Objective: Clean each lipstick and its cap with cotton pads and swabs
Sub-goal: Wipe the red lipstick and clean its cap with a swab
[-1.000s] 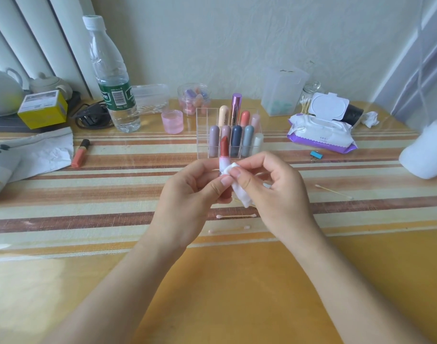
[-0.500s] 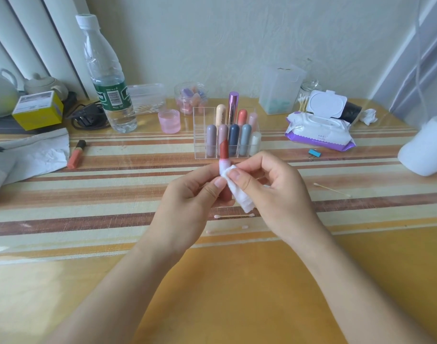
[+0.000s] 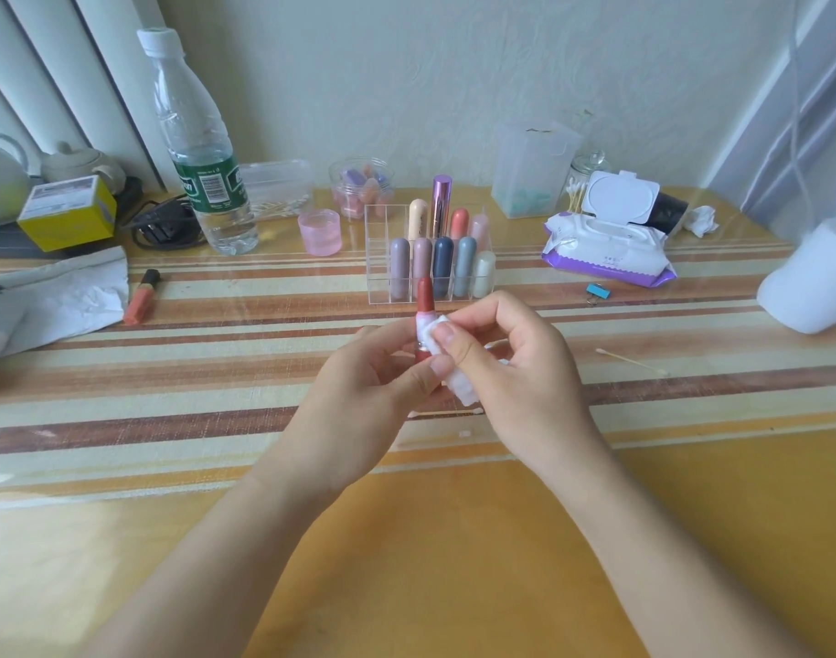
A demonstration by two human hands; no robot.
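Still gripping the lipstick [image 3: 424, 296] with the left hand [image 3: 359, 396] and pinching the cotton pad [image 3: 464, 392] with the right hand [image 3: 515, 372] just above that grip — barely shifted, likely mid-wipe.

Over the counter [image 3: 454, 539] the left grip [image 3: 354, 396] and right grip [image 3: 515, 372] meet, the lipstick [image 3: 424, 301] upright between them with the pad [image 3: 461, 387] against its right side; a swab [image 3: 446, 413] lies on the counter under them. Just behind stands the rack [image 3: 377, 239] holding lipsticks [image 3: 442, 263] in two rows, with a cup [image 3: 319, 231] to its left, a jar [image 3: 361, 187] behind the cup, a bottle [image 3: 202, 149] further left, then a box [image 3: 67, 211], with paper [image 3: 59, 301] before the box and a tube [image 3: 143, 296] just right of the paper. Right of the rack lie the wipes [image 3: 606, 249], a tub [image 3: 530, 178] behind them, a clip [image 3: 597, 292] before them, and a second swab [image 3: 632, 360] right of the right grip.
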